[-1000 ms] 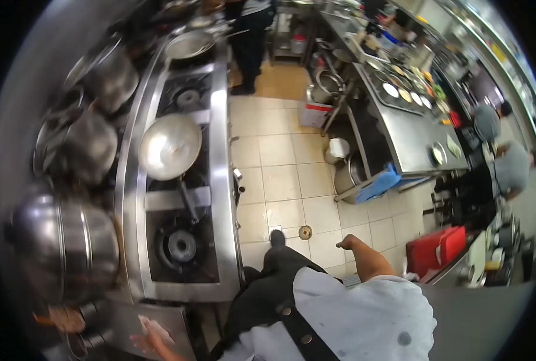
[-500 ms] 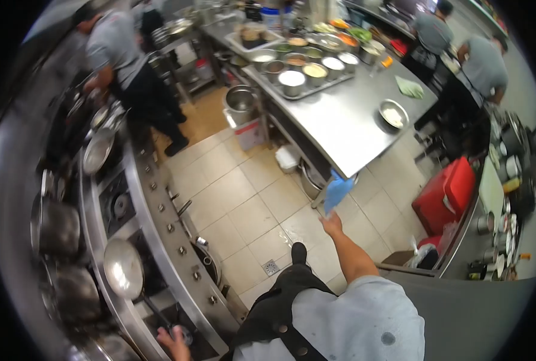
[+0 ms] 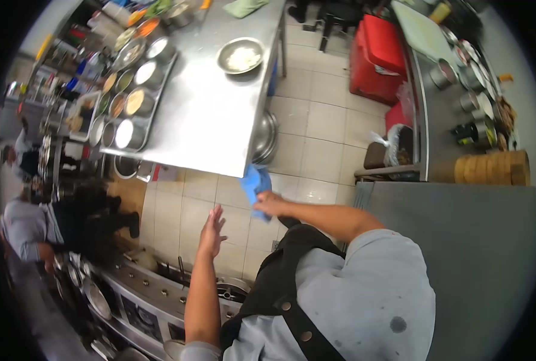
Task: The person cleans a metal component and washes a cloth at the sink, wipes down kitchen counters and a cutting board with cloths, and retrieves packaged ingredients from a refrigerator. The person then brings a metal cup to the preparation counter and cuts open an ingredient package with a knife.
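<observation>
1. Standing in the way ahead, the wide steel surface (image 3: 202, 120) is set corner-first.
2. To its right, a red cooler (image 3: 373, 78) is placed on the tiled floor (image 3: 322, 135).
3. Small pots (image 3: 139, 102) are grouped on a tray (image 3: 165, 90), probably for easy reach.
4. A bowl (image 3: 225, 60) is set apart.
5. At the surface's corner, the blue cloth (image 3: 255, 182) is gripped by the curled right hand (image 3: 269, 204), presumably kept there for ready use.
6. The left hand (image 3: 211, 231) is held nearby, fingers extended, nothing gripped.

A creased, bright-blue cloth (image 3: 253, 182) hangs beside the corner of a silver metal table (image 3: 211, 135), gripped in the right hand (image 3: 271, 204).
</observation>
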A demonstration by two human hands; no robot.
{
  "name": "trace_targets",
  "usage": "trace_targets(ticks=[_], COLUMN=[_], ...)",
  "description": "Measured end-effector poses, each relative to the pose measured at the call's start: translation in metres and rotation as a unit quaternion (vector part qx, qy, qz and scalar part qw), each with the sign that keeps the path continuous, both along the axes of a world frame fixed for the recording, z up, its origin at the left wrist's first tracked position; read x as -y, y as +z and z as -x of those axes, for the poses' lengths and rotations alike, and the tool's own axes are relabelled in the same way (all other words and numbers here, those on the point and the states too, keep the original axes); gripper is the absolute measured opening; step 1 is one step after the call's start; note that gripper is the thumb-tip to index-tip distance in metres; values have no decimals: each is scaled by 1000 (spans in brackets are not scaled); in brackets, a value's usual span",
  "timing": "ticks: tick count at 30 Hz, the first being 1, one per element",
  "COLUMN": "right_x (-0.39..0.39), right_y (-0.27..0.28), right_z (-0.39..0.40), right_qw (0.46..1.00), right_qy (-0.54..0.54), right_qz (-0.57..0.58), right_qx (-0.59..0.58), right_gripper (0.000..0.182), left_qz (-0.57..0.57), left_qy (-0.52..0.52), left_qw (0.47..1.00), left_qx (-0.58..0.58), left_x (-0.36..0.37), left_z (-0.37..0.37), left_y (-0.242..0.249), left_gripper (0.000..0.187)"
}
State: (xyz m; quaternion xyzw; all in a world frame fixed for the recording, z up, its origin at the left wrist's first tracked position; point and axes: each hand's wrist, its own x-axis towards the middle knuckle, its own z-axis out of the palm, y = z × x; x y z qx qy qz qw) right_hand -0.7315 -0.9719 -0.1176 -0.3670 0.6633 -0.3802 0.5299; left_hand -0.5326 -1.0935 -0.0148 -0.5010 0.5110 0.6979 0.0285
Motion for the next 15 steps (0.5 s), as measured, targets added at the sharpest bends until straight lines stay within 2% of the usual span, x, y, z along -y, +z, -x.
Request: trace_targets(ticks=[2, 3, 4, 5, 6, 7, 8, 9, 10, 11, 13, 14, 15], right_x=[2, 9, 12, 12, 15, 18, 21, 24, 29, 34, 38, 39, 45], right_y=[20, 30, 59, 59, 69, 82, 92, 100, 102, 105, 137, 148, 156], right_z=[-47, -69, -70, -72, -67, -62, -60, -62, -61, -57, -51, -47, -46], right_qw=[985, 966, 960, 935, 921, 906, 914, 925, 921, 910, 908, 928, 946], right_qy=[-124, -221, -233, -285, -297, -306, -297, -279, -250, -232, -190, -159, -115], right_qz=[42, 121, 135, 155, 188, 224, 211, 200, 218, 235, 278, 235, 197], right_qx=[112, 49, -73, -144, -170, -190, -178, -162, -205, -252, -251, -242, -229], right_gripper=[38, 40, 36, 32, 30, 29, 26, 23, 21, 19, 17, 19, 21], left_qz=[-142, -250, -198, -197, -384, -531, -400, -243, -148, -126, -45, 44, 76], left_qy=[168, 101, 155, 182, 198, 185, 210, 173, 125, 146, -143, -218, -216], left_qw=[975, 950, 943, 930, 790, 583, 738, 892, 967, 965, 976, 960, 958], left_qx=[-14, -160, -216, -251, -435, -585, -502, -341, -163, -180, -155, -168, -172], left_x=[-11, -6, -30, -43, -45, -39, -34, -31, -29, -11, 24, 38, 55], left_z=[37, 22, 38, 53, 52, 52, 53, 56, 60, 46, 22, 8, -10], left_y=[-32, -109, -110, -85, -126, -167, -114, -54, 7, 22, 50, 67, 66], left_gripper=[72, 63, 54, 50, 55, 63, 58, 53, 50, 50, 45, 45, 43])
